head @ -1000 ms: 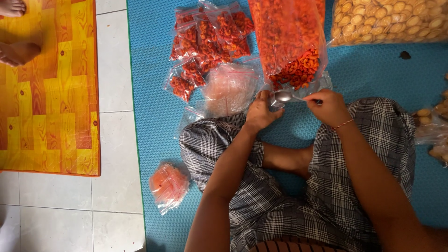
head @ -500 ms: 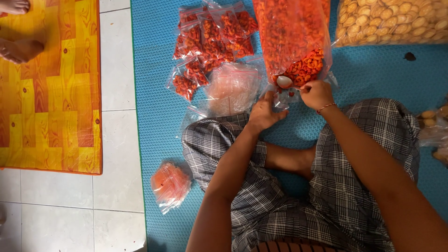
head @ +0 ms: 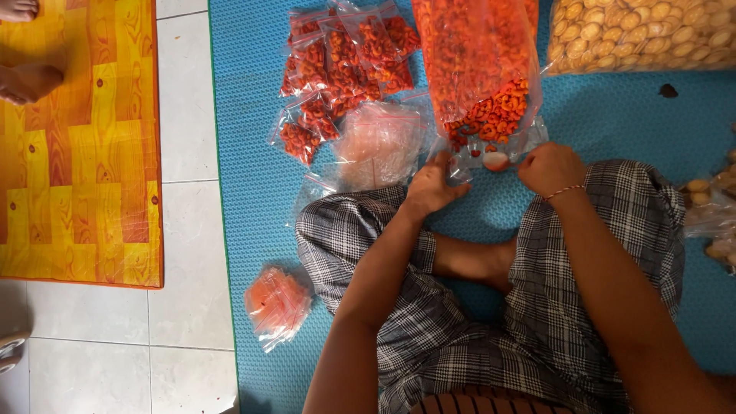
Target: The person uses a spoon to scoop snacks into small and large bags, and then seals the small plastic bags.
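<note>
My left hand (head: 431, 186) pinches the small clear plastic bag (head: 491, 153) open under the big bag of red ring snacks (head: 479, 65); my right hand (head: 550, 167) grips a scoop to fill it.

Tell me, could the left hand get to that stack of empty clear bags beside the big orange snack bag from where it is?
Probably yes. The left hand lies just beside the stack of empty clear bags, with only bare blue mat between them and nothing over the stack.
</note>
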